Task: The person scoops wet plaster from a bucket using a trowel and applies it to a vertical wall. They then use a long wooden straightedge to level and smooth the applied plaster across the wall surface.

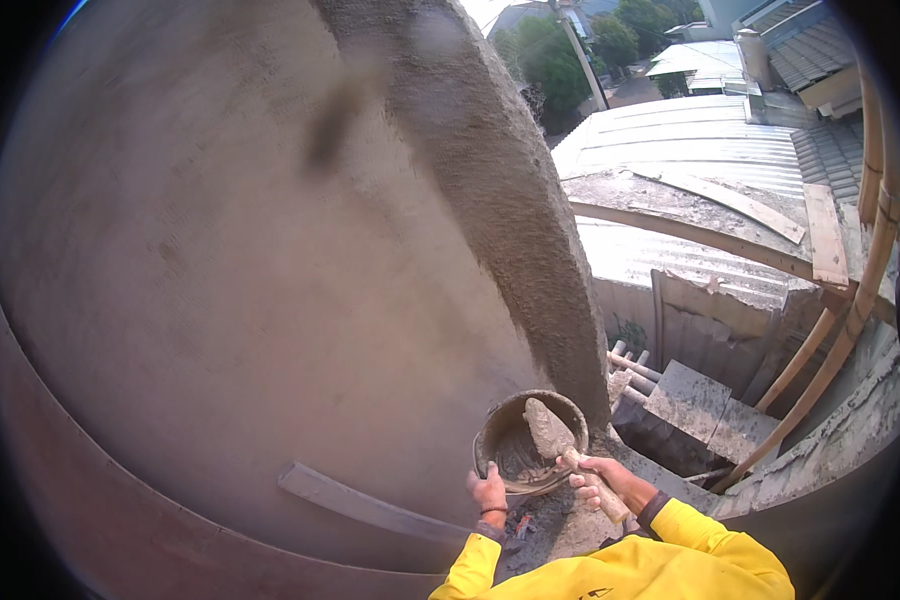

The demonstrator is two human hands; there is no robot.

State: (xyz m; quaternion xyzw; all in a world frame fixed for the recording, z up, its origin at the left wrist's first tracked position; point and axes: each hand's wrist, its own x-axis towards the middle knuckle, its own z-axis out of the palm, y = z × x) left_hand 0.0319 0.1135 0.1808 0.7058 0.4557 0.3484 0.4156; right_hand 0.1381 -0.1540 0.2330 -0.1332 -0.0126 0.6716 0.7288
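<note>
The near rim of a round bucket [503, 432] is gripped by the left hand [488, 494], its thumb hooked over the edge, presumably so that the bucket is kept steady and its mouth tilted upward. The handle of a trowel [550, 430] is wrapped by the fingers of the right hand [600, 484], and the blade is pointed away over the opening; with it held there, any drips would likely be caught. Whether the bucket's wall is touched by the blade cannot be told. The blade is coated with grey mortar, and only a little residue [522, 462] can be made out inside the bucket. Both forearms are covered by yellow sleeves [475, 565].

To the left of the left hand, a long flat bar [370, 502] is set lengthwise along the foot of a smooth plastered wall [240, 250], perhaps to be kept within reach. Beyond the hands, the wall is edged by a rough, darker band [470, 130]. To the right of the right hand, mortar-stained boards [690, 395] are seen lower down, with curved bamboo poles [850, 340] farther out. Farthest off, corrugated roofs [690, 145] and trees [545, 75] are seen.
</note>
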